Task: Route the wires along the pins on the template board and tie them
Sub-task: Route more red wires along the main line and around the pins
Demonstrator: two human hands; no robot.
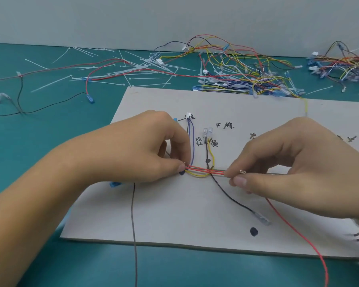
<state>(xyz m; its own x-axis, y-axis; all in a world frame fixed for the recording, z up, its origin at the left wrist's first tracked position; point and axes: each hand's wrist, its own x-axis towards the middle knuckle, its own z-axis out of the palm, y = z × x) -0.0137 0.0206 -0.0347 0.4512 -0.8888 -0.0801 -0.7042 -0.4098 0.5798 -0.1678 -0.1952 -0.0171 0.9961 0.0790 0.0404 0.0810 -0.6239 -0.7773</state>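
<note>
Currently, the template board lies flat on a teal mat, at the centre of the scene, with handwritten marks across its far half. A short pin stands among those marks.

Both hands work above the middle of the board. The left hand pinches the left end of the red wires between thumb and forefinger. The right hand pinches the right end the same way, and a small bare metal terminal shows at its fingertips. Between the two grips the red wires run straight and close together, left to right, just above the board surface.

Other routed wires cross this span:
- Blue wires drop from a white connector at the far side down to the left grip.
- A yellow wire comes down from clear-sleeved terminals and loops under the red wires.
- A black wire passes the red wires and runs near and right, ending in a clear-sleeved terminal that rests on the board – near a dark marker dot.

A single red wire trails from the right hand toward the near right edge.

On the far mat lie scattered white cable ties and, to their right, a heap of loose wires.
</note>
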